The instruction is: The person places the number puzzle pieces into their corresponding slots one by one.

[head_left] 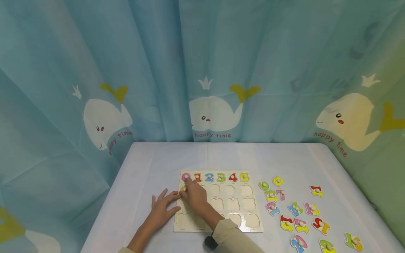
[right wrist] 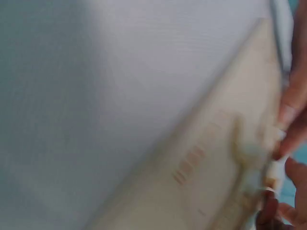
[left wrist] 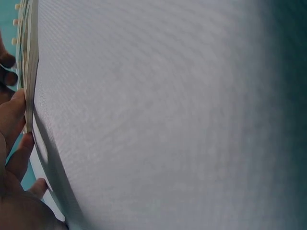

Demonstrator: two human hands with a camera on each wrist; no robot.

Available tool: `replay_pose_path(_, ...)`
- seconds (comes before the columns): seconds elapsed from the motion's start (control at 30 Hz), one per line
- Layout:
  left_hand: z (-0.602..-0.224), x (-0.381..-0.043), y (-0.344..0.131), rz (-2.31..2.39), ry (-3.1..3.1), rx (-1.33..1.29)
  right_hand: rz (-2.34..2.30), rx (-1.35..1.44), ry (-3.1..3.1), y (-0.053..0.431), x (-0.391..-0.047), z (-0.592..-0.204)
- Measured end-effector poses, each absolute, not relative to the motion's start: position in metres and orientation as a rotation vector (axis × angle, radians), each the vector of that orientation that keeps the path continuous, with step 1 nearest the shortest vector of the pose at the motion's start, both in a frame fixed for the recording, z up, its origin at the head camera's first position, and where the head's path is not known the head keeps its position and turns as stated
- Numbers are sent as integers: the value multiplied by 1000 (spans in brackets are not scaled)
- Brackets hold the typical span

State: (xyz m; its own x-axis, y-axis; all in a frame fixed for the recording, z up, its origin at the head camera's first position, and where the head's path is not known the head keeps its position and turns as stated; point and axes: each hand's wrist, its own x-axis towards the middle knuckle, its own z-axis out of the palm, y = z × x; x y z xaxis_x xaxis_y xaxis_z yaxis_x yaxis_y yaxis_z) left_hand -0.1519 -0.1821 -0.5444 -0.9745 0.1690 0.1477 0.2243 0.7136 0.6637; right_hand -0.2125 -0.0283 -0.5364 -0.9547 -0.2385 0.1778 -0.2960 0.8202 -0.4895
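Note:
A wooden number puzzle board [head_left: 219, 226] lies on the table, with the pieces 0 to 5 filling its top row. My right hand [head_left: 195, 195] reaches over the board's left side and pinches a yellow number piece [head_left: 182, 188] at the first slot of the second row. Its fingers hide most of that piece, so its digit cannot be read. Spread fingers of my left hand [head_left: 160, 210] touch the board's left edge; the left wrist view shows these fingers [left wrist: 17, 112] against the board's side. The right wrist view is blurred.
Loose number pieces lie scattered right of the board, among them a yellow 8 [head_left: 278, 181], a green 9 [head_left: 263, 186] and a pink 7 [head_left: 280, 194]. A small black object [head_left: 210, 242] sits by the right sleeve. A whale-print curtain [head_left: 158, 70] hangs behind the white table [head_left: 139, 168].

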Motion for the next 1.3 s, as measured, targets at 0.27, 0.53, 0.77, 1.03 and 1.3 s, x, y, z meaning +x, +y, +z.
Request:
replay_pose_path(0.27, -548, -148, -182, -1106, -2870, -268, 1063, 371, -2734, 34, -221, -523)
replay_pose_path(0.53, -550, -141, -177, -1164, -2902, -253, 918, 150, -2749, 156, -233, -532)
replay_pose_path(0.77, -548, -143, -179, -1143, -2890, -235, 858, 24, -2911, 245, -222, -517)
replay_pose_path(1.03, -547, -146, -181, -1117, -2889, -260, 831, 65, -3104, 290, -203, -511)
replay_pose_path(1.3, -544, -149, -180, -1114, -2890, -283, 904, 78, -2968, 292, -201, -520)
